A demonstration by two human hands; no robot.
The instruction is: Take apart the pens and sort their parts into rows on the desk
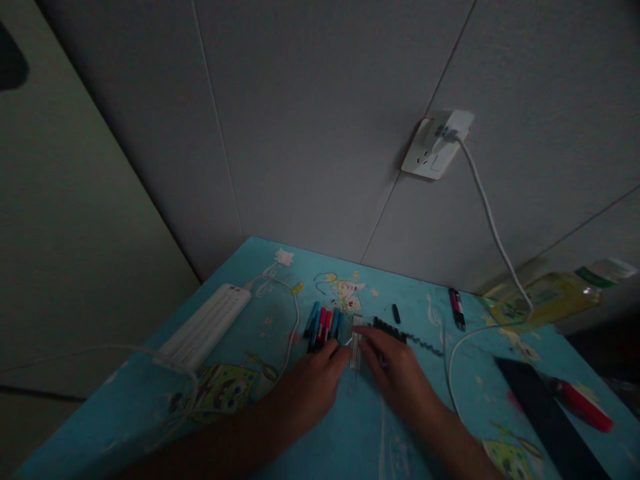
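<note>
A narrow bundle of thin pale sticks point(356, 357) lies on the blue table between my two hands. My left hand point(320, 377) is closed, its fingertips pinched at the left side of the bundle. A small whitish bit shows at those fingertips, too small to name. My right hand point(395, 367) reaches in from the other side with its index finger stretched over the bundle and the thumb apart below. Just beyond my left hand, several blue, red and dark pens point(325, 322) lie side by side. A black ridged strip point(390, 329) lies behind my right hand, partly hidden.
A white power strip point(207, 325) with cables is at left. At right are a pink-and-black pen point(457, 309), a bottle of yellow liquid point(547, 297), a dark flat strip point(545, 410) and a red-handled tool point(583, 405). A cable point(490, 220) hangs from the wall socket point(430, 157).
</note>
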